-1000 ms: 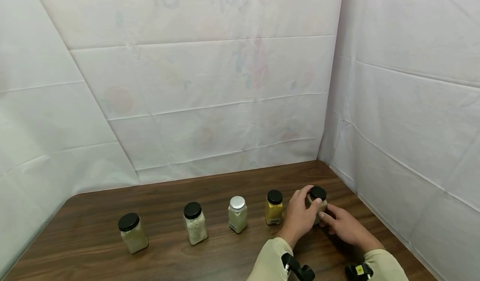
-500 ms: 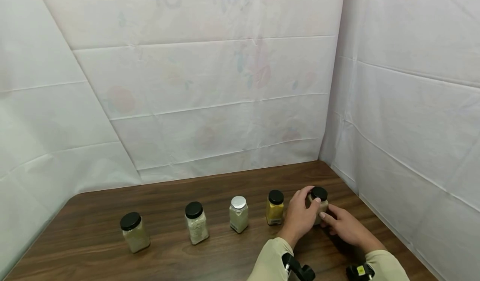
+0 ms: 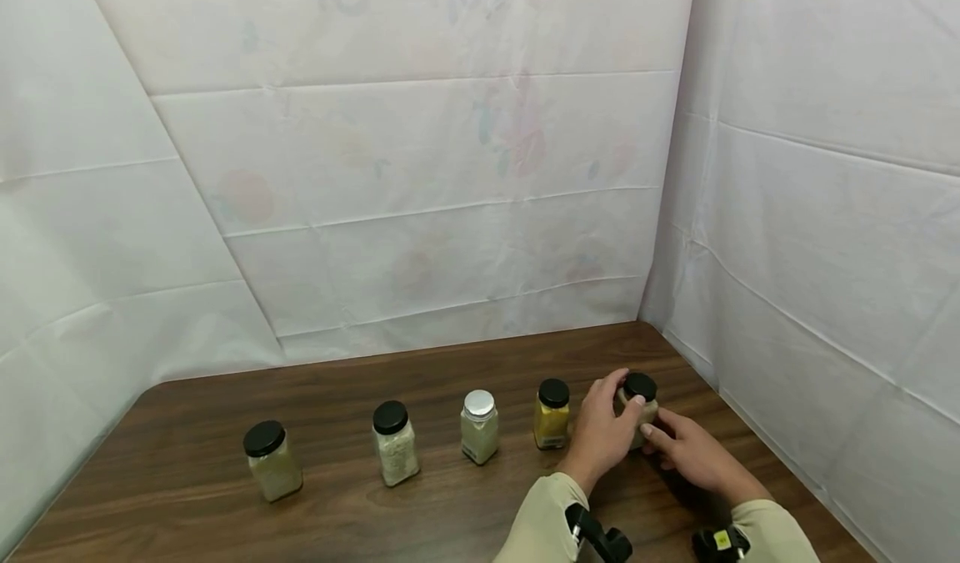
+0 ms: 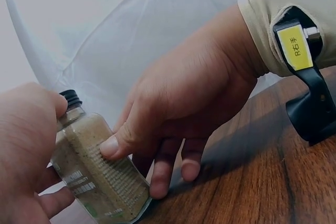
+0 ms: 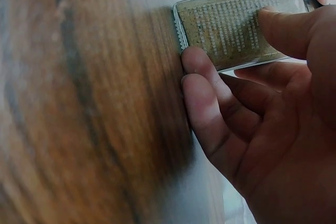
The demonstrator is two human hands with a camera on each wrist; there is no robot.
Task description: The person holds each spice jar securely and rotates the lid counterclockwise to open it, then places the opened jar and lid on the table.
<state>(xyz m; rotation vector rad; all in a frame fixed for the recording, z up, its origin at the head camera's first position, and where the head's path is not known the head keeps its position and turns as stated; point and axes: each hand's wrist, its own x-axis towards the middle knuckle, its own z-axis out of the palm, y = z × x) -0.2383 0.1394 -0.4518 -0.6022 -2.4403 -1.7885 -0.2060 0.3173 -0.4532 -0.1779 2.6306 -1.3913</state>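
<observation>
At the right end of a row of jars, a clear spice jar [image 3: 640,388] with a black lid stands on the table. Its contents are tan powder, and small printed text covers one face of the jar [image 4: 100,177] in the left wrist view. My left hand [image 3: 602,431] holds it from the left, thumb near the lid. From the right, my right hand [image 3: 697,454] pinches its lower part, thumb on the printed face of the jar [image 5: 226,30]. Two right fingertips lie by its base at the tabletop.
Left of my hands stand a yellow-filled jar [image 3: 552,417], a silver-lidded jar [image 3: 479,429] and two more black-lidded jars, one of pale flakes [image 3: 397,450], one greenish [image 3: 276,467]. White sheeting [image 3: 450,213] rises behind and beside the dark wooden table [image 3: 337,530].
The head view has shifted very slightly, so the jars sit a little farther right in it. Both hands keep their places on the jar.
</observation>
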